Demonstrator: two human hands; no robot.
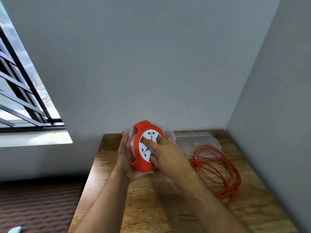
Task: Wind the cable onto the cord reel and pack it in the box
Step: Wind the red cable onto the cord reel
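Observation:
The cord reel (143, 132) is a red round housing with a white socket face, held tilted above the wooden table. My left hand (125, 158) cups it from behind and below. My right hand (168, 155) lies on the white face with fingers spread and pressed against it. The red-orange cable (217, 169) lies in loose loops on the table to the right, running back toward the reel behind my right hand. A clear plastic box (210, 137) stands open at the back right, next to the wall.
The wooden table (151, 199) fits into a corner, with grey walls behind and to the right. Its left edge drops to a dark carpet (37, 202). A barred window (20, 91) is at the left.

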